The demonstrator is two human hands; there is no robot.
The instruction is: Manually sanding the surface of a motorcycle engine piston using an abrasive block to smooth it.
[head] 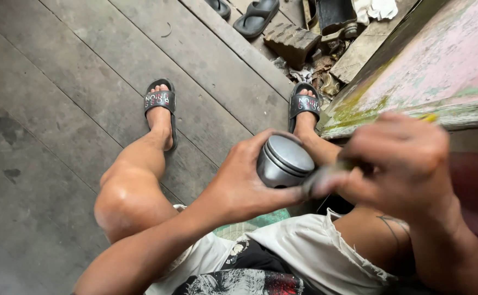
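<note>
My left hand (244, 180) is wrapped around a grey metal piston (283, 161), a short cylinder with grooves near its flat top, held above my lap. My right hand (400, 164) is closed on a thin tool (318, 180) whose blurred tip touches the piston's right side. The tool's shape is smeared by motion, and a yellow bit shows above the hand. Both of my bare legs stretch out below, with feet in black slide sandals (160, 101).
Worn grey floor planks (86, 82) run to the left. A weathered pink and green board (441, 71) lies at the right. A brick (291, 41), a spare pair of dark sandals (255, 16) and scrap debris sit at the top.
</note>
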